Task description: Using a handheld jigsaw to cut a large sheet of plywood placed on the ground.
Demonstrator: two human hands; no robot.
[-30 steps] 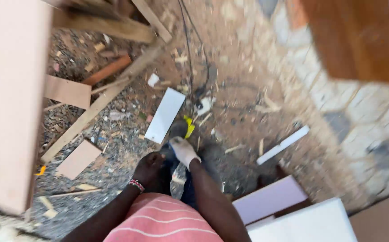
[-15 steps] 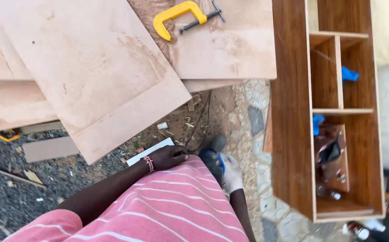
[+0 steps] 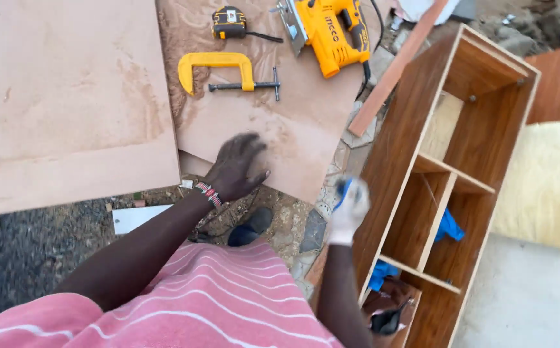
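Note:
My left hand (image 3: 238, 169), bare with a beaded bracelet at the wrist, is spread open, its fingers over the near edge of a brown plywood board (image 3: 296, 122). My right hand (image 3: 349, 209) wears a white glove with blue on it and hovers blurred beside the left wall of a wooden shelf cabinet (image 3: 383, 174) lying on the ground. Whether the gloved hand holds anything is unclear. A yellow clamp (image 3: 217, 67) lies on the board just beyond my left hand.
A yellow jigsaw (image 3: 328, 32) and a tape measure (image 3: 230, 22) lie at the board's far end. A large plywood sheet (image 3: 67, 109) lies to the left, a white strip (image 3: 139, 217) on the gravel below it. Blue cloth (image 3: 449, 227) sits inside the cabinet. A wood batten (image 3: 397, 69) leans nearby.
My view has swung up from the littered ground to the boards and cabinet. My left hand has risen from near my foot to the board's edge and spread; my gloved right hand has lifted beside the cabinet.

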